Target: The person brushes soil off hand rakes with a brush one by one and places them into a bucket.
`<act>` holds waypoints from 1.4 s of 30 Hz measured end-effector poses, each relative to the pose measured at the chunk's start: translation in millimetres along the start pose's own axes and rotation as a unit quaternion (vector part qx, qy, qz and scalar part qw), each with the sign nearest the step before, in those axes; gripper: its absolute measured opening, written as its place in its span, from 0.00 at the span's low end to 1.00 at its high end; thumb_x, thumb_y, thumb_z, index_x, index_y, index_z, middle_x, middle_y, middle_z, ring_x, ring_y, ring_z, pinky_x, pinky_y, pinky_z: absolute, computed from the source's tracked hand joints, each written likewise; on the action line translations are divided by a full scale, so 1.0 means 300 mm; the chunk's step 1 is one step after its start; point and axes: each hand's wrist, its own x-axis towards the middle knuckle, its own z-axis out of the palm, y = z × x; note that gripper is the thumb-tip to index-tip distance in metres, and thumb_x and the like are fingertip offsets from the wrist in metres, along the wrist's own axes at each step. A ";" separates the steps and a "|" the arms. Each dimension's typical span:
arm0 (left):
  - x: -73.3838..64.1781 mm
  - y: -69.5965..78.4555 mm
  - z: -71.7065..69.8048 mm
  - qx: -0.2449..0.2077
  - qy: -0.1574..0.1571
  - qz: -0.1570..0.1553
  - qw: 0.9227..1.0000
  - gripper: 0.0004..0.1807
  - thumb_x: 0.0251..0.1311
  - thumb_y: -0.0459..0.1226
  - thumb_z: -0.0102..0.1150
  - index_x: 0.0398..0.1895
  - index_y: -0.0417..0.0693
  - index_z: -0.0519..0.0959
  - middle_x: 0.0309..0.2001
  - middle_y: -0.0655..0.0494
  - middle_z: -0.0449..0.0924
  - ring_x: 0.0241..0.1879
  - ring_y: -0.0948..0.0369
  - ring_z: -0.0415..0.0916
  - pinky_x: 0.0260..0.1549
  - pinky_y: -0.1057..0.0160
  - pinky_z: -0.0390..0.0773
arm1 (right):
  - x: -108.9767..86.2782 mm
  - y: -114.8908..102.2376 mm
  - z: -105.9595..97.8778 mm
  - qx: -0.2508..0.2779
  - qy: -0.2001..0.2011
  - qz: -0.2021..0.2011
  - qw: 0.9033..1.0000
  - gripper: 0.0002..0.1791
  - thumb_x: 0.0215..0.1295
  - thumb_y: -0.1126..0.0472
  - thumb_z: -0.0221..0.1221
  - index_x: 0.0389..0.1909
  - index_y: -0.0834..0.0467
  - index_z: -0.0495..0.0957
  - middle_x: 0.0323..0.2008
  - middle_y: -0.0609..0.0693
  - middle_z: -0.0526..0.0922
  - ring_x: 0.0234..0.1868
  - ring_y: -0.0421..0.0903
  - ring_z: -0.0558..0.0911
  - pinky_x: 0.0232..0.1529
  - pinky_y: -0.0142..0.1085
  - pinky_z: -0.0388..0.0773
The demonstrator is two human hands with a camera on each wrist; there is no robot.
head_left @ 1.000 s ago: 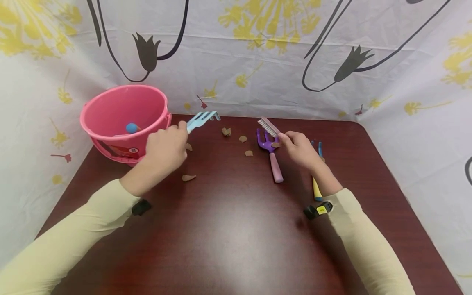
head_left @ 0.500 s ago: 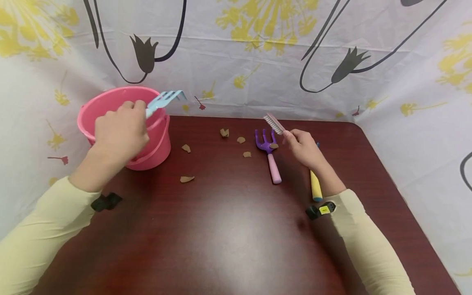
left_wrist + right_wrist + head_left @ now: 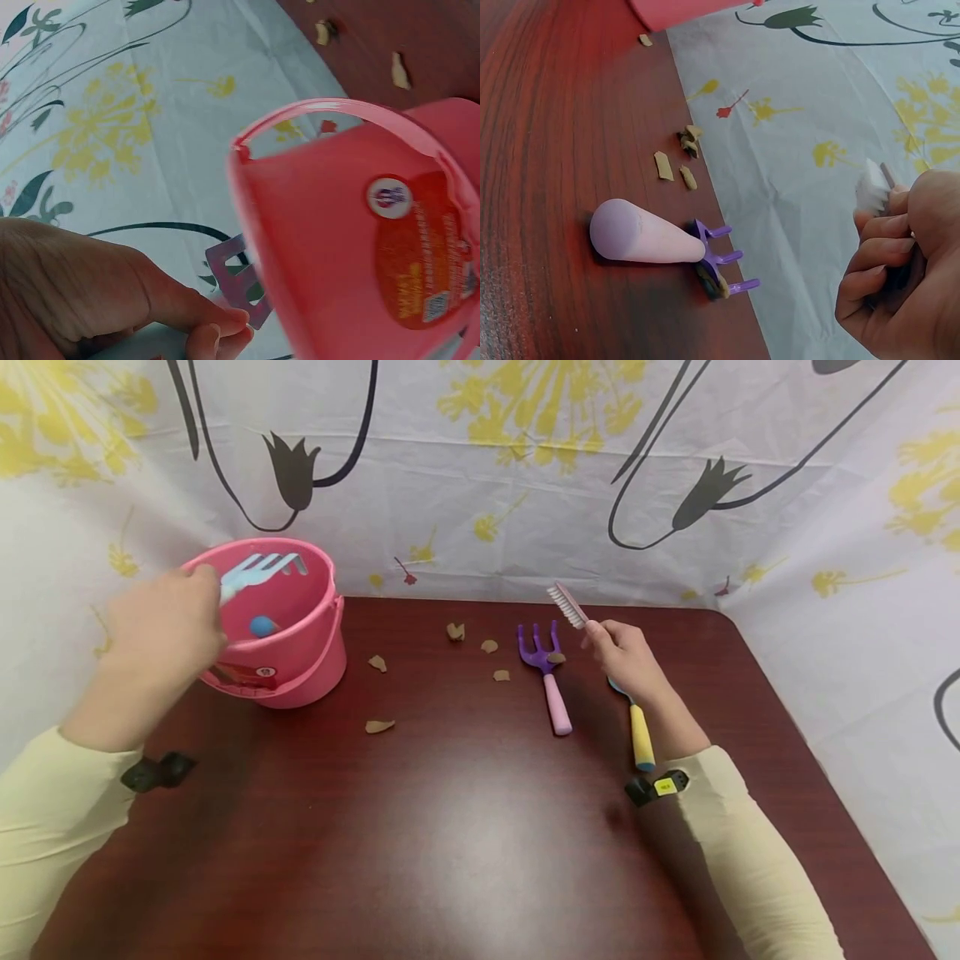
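Note:
My left hand (image 3: 161,627) grips a light blue toy rake (image 3: 258,572) by its handle, its bent tines over the mouth of a pink bucket (image 3: 318,668). In the left wrist view the bucket wall hides part of the rake's tines (image 3: 232,274). Inside the bucket shows a blue rounded end (image 3: 262,627). On the other side, my right hand (image 3: 628,660) holds a small pink brush (image 3: 567,605) with white bristles, raised above the table. Below and left of that hand lies a purple toy fork (image 3: 538,657) with a pink handle, a brown piece lying on it.
Several brown dry shell-like pieces (image 3: 379,727) are scattered between the bucket and the fork. A yellow-handled tool (image 3: 641,739) lies under my right forearm, its head partly hidden. A white patterned cloth (image 3: 525,527) hangs along the table's (image 3: 450,843) back and sides.
My left hand has carried the blue rake leftward from beside the bucket to over its mouth. The right hand and brush have shifted slightly to the right.

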 end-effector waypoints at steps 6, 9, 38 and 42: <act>0.008 -0.008 0.043 0.015 -0.017 -0.006 1.000 0.34 0.42 0.32 0.77 0.47 0.27 0.65 0.39 0.27 0.71 0.38 0.27 0.69 0.31 0.28 0.72 | -0.002 0.021 -0.003 0.069 0.000 0.028 0.997 0.29 0.81 0.46 0.47 0.42 0.73 0.75 0.19 0.48 0.65 0.19 0.40 0.62 0.17 0.34 0.59; 0.018 -0.007 0.059 0.011 -0.025 -0.011 1.000 0.37 0.38 0.32 0.80 0.48 0.26 0.66 0.40 0.26 0.71 0.40 0.28 0.69 0.32 0.29 0.74 | -0.003 0.026 -0.004 0.105 0.002 0.034 0.994 0.29 0.80 0.46 0.48 0.42 0.73 0.74 0.19 0.47 0.65 0.18 0.39 0.62 0.16 0.33 0.58; 0.212 -0.062 0.132 0.001 -0.103 0.012 0.995 0.18 0.50 0.32 0.66 0.40 0.31 0.72 0.32 0.35 0.73 0.34 0.35 0.71 0.30 0.38 0.75 | -0.007 0.035 -0.004 0.226 0.006 0.049 0.973 0.25 0.79 0.49 0.53 0.41 0.73 0.72 0.16 0.46 0.61 0.15 0.38 0.57 0.14 0.34 0.51; 0.215 -0.075 0.147 -0.012 -0.123 0.009 0.992 0.14 0.55 0.33 0.62 0.39 0.33 0.71 0.31 0.36 0.71 0.35 0.34 0.70 0.34 0.37 0.72 | -0.010 0.038 0.000 0.222 0.005 0.050 0.974 0.28 0.79 0.49 0.52 0.42 0.76 0.70 0.17 0.46 0.60 0.15 0.39 0.57 0.15 0.34 0.51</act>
